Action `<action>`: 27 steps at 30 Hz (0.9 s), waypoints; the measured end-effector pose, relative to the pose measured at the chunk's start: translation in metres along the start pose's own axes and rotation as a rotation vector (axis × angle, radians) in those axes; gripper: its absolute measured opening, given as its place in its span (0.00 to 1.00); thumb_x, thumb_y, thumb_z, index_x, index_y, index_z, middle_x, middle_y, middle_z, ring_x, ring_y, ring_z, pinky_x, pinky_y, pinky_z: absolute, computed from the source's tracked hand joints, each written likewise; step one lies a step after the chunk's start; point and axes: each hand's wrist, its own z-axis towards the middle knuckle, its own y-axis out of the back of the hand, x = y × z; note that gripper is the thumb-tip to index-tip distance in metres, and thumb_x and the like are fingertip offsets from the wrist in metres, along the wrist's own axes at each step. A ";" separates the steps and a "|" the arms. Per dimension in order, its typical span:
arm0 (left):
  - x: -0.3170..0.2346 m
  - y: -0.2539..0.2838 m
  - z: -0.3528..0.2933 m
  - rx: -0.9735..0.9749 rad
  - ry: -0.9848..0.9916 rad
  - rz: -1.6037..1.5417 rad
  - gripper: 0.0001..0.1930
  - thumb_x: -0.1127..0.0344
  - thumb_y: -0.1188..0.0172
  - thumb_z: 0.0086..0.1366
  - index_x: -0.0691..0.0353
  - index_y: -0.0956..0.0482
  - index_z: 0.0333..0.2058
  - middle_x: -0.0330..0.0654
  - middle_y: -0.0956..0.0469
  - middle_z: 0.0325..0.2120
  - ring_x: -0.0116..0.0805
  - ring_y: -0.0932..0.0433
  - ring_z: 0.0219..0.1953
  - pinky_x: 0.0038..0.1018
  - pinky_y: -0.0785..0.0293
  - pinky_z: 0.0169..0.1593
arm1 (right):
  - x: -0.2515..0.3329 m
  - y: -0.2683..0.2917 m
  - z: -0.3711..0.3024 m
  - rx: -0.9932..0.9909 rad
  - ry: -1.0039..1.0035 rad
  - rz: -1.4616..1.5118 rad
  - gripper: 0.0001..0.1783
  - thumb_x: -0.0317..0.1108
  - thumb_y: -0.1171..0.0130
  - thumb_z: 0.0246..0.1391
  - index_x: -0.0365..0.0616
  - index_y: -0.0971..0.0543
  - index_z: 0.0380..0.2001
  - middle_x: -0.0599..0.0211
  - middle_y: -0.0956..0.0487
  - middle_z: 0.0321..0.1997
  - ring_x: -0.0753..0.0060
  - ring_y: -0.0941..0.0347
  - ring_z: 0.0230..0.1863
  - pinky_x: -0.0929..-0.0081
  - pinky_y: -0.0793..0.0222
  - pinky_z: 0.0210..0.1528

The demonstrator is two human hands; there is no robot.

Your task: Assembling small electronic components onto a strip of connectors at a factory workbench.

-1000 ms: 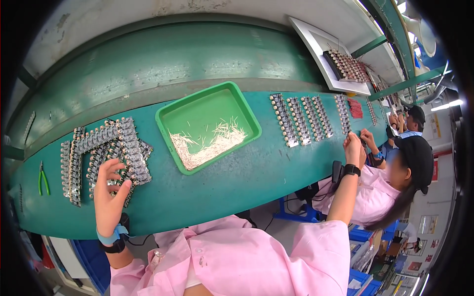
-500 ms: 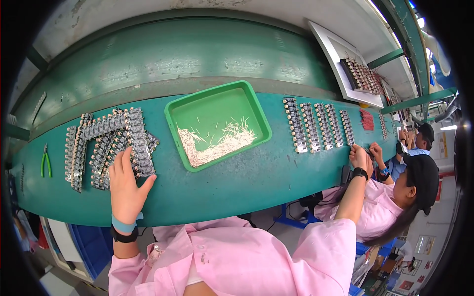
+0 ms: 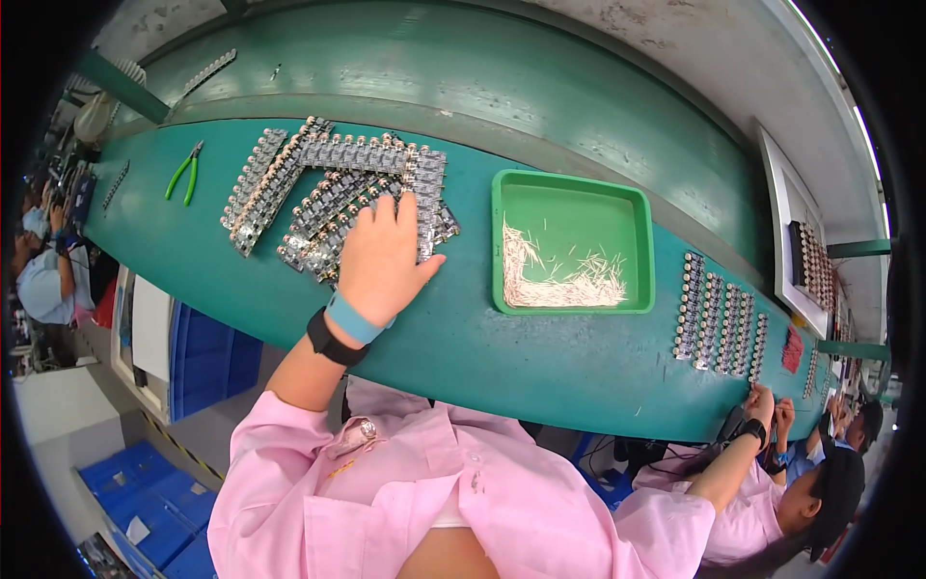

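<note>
My left hand [image 3: 381,256] lies over a heap of circuit board strips [image 3: 333,207] on the left part of the bench. Its fingers reach onto the strips and the thumb stands apart near the heap's right side; what lies beneath the palm is hidden. Far to the right, my right hand [image 3: 761,402] has its fingers closed at the near end of the last circuit board strip [image 3: 759,349] in a row. Other strips [image 3: 711,323] lie side by side left of it. Each strip carries a line of small round parts.
A green tray [image 3: 575,180] holding many thin pale pieces [image 3: 564,285] stands mid-bench. Green-handled cutters [image 3: 183,179] lie at the left. Red wires [image 3: 792,349] lie beyond the right row. Co-workers [image 3: 810,502] sit at the right; another person [image 3: 48,280] is at far left.
My view has turned left, so the bench and tray appear farther right and more shows at the left. My left hand stays on the heap, and my right hand stays by the row's last strip.
</note>
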 end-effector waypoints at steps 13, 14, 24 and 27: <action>0.021 0.008 0.007 -0.019 0.000 -0.357 0.32 0.62 0.34 0.43 0.65 0.40 0.45 0.51 0.30 0.31 0.43 0.25 0.26 0.32 0.28 0.29 | 0.064 -0.202 -0.236 -0.122 0.958 -0.099 0.05 0.32 0.45 0.50 0.44 0.26 0.31 0.82 0.36 0.17 0.91 0.47 0.16 0.89 0.55 0.15; 0.020 0.012 0.009 -0.019 -0.011 -0.361 0.32 0.62 0.34 0.43 0.65 0.40 0.45 0.51 0.30 0.31 0.43 0.25 0.26 0.32 0.28 0.29 | 0.069 -0.228 -0.267 -0.040 0.995 -0.188 0.05 0.32 0.46 0.51 0.43 0.26 0.31 0.81 0.36 0.17 0.90 0.46 0.17 0.89 0.53 0.17; -0.005 0.061 0.012 0.674 -0.112 -1.192 0.16 0.69 0.41 0.52 0.64 0.30 0.41 0.41 0.27 0.35 0.20 0.30 0.23 0.16 0.33 0.26 | 0.065 -0.421 -0.457 0.323 2.021 -0.702 0.20 0.21 0.40 0.34 0.41 0.27 0.36 0.64 0.26 0.33 0.61 0.31 0.36 0.66 0.38 0.43; -0.004 0.062 0.021 0.779 -0.229 -1.265 0.15 0.69 0.42 0.54 0.64 0.30 0.40 0.40 0.27 0.35 0.19 0.30 0.23 0.15 0.33 0.26 | 0.066 -0.425 -0.451 0.653 1.917 -0.821 0.18 0.22 0.40 0.37 0.40 0.27 0.37 0.64 0.26 0.33 0.62 0.30 0.36 0.70 0.37 0.40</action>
